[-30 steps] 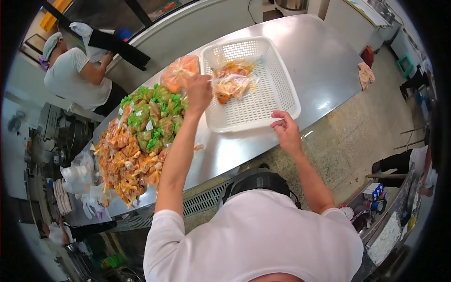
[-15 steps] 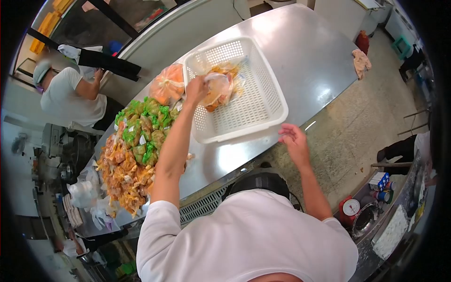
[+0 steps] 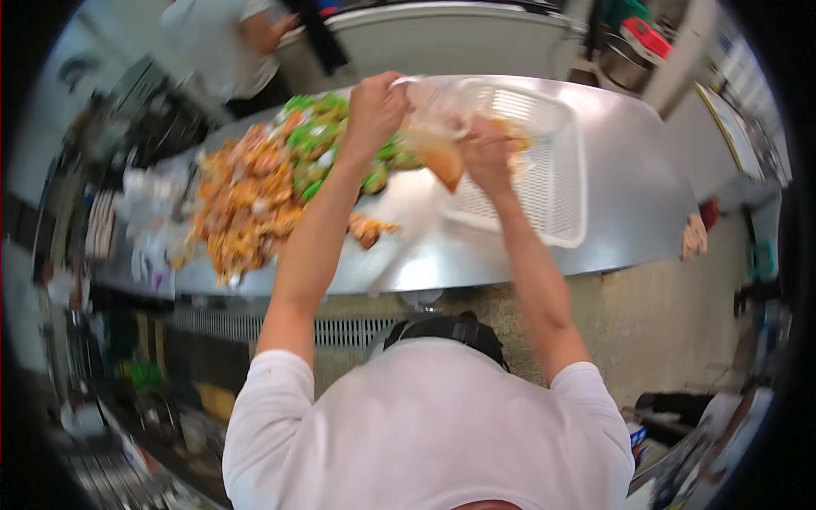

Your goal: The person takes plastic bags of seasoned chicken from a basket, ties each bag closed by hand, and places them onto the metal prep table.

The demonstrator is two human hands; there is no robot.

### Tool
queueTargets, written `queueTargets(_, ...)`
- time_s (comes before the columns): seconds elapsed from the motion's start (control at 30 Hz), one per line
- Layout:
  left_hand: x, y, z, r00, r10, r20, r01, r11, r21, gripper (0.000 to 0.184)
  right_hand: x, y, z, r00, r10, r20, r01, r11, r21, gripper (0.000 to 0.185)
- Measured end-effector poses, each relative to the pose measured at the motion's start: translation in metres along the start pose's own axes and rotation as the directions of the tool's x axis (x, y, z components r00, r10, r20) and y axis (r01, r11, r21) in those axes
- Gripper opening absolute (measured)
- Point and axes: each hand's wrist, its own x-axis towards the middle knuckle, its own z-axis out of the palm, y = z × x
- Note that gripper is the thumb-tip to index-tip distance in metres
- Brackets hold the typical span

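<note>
A clear plastic bag with orange-brown contents hangs in the air between my hands, blurred by motion. My left hand is closed on its upper left side. On the bag's other side my right hand grips it, fingers partly blurred. Behind and to the right stands a white perforated basket, with more orange food in clear plastic inside. Left of my hands lie a heap of orange bagged pieces and several green-topped bags. One orange piece lies apart near my left forearm.
All of this is on a long steel table. White plastic bags lie at its left end, a pink cloth at its right corner. Beyond the table another person in a white shirt stands. A metal bowl sits at the back right.
My left hand has lifted the bag out of the basket and leftward. My right hand, open and free before, has come up to grip it. My view has turned left.
</note>
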Motion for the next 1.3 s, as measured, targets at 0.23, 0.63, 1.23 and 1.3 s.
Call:
queueTargets(0.23,-0.058,-0.035,-0.090,0.996,-0.055,-0.071,0.082,0.880,0.467,0.019,-0.014,-0.109,0.040,0.981,-0.029,-0.191,0.090,0.943,0.320,0.020)
queueTargets(0.63,-0.213,-0.099,-0.127,0.841,-0.186,0.507,0.059,0.965,0.255,0.067,-0.057,-0.142,0.148,0.984,0.019,0.177,-0.087,0.919,0.385,0.019)
queueTargets(1.23,-0.269,-0.101,-0.077,0.871,-0.418,0.257,0.364,0.902,0.233,0.029,-0.102,-0.112,0.205,0.879,0.319,0.355,-0.400,0.897,0.185,0.020)
queueTargets(1.3,-0.266,-0.086,-0.086,0.877,-0.342,0.338,0.256,0.927,0.274,0.033,-0.086,-0.107,0.192,0.897,0.368,0.247,-0.437,0.823,0.362,0.020)
